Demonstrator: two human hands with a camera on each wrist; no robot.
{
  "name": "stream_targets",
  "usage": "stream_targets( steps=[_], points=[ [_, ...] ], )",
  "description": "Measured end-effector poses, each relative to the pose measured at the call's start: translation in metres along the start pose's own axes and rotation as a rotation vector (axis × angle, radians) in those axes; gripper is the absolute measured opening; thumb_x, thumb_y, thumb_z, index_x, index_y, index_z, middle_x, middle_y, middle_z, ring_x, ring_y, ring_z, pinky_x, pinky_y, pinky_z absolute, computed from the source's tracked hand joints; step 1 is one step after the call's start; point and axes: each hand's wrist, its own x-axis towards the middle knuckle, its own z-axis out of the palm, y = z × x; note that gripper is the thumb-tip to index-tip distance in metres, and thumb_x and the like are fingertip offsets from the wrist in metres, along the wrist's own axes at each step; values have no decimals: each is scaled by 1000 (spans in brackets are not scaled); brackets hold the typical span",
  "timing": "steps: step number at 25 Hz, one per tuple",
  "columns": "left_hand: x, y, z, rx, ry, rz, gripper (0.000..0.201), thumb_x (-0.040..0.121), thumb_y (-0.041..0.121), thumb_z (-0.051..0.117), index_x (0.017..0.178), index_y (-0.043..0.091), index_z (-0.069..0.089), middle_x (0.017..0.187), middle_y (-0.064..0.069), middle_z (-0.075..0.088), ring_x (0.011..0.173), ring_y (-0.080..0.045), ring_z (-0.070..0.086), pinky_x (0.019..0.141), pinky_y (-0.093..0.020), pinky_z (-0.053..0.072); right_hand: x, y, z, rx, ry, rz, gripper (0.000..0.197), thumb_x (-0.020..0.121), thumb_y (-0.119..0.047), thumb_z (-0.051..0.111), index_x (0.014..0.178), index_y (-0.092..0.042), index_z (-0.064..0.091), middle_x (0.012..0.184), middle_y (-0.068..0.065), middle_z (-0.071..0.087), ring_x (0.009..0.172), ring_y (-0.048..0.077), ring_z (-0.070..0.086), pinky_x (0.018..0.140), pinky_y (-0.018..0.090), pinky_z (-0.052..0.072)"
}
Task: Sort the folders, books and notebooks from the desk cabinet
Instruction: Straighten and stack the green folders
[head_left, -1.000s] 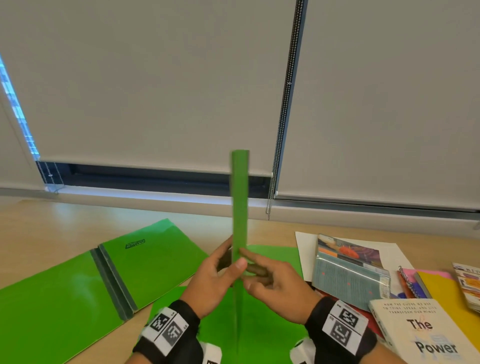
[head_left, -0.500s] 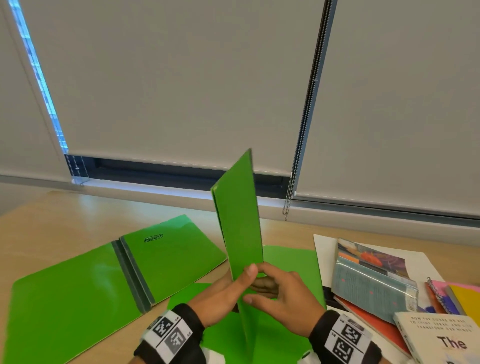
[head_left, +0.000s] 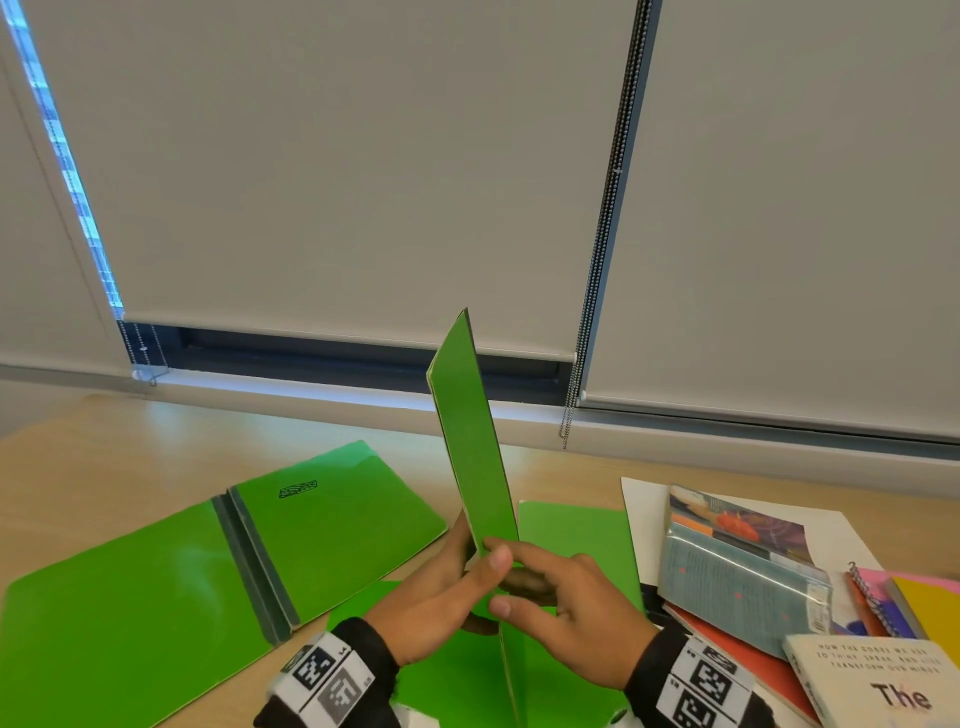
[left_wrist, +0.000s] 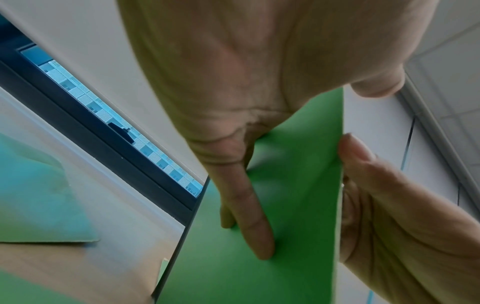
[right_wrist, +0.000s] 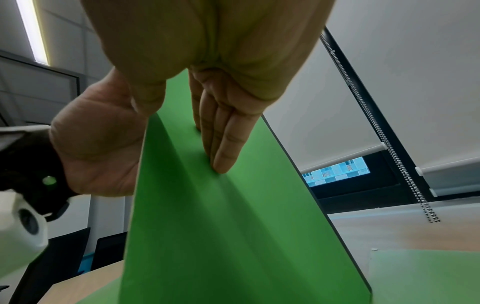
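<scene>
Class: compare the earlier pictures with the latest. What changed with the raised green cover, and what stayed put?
The raised cover, seen edge-on a second ago, has tipped leftward, so its right face now shows. Left hand and right hand still hold it near its base. The open folder and the books lie unmoved.

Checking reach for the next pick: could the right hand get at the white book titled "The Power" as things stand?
Probably yes: the white book lies uncovered just right of the right hand, but that hand first must release the upright green folder.
</scene>
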Motion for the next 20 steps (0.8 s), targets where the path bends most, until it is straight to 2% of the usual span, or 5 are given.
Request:
stream_targets(
  steps=[4,10,14,18,20],
  points=[
    [2,1,1,209,98,-42,73,80,69,47,112,4,56,102,-25,63,97,-4,57,60,-7,47,0,-1,-5,-6,-11,-6,66,81,-64,58,140,-38,43,134,-8,59,120,-7,53,105,30,47],
    [9,-15,-3,52,100,36,65,75,70,58,125,30,46,115,14,64,101,-1,65,74,-20,55,-6,-9,-4,-244,156,-160,24,97,-40,38,118,-41,49,56,-24,51,45,-3,45,50,8,29],
    [10,-18,-7,91,458,33,22,93,27,56,79,15,43,73,5,46,73,-13,56,62,-17,47,-5,4,-26,-133,457,-93,16,101,-29,38,90,-33,50,52,-11,48,40,6,33,42,15,23],
    [3,-31,-65,52,768,80,58,89,49,57,132,11,50,139,-5,52,122,-17,53,109,-39,37,-10,14,-87,-119,839,62,18,102,-15,40,92,-16,54,59,-4,46,48,5,36,43,17,28],
    [-6,-22,-98,-42,936,210,30,95,29,56,123,19,59,128,-6,63,114,-20,61,104,-46,45,-17,26,-129,-109,1054,159,17,100,-20,44,94,-9,56,73,10,55,62,16,46,52,27,34]
  ],
)
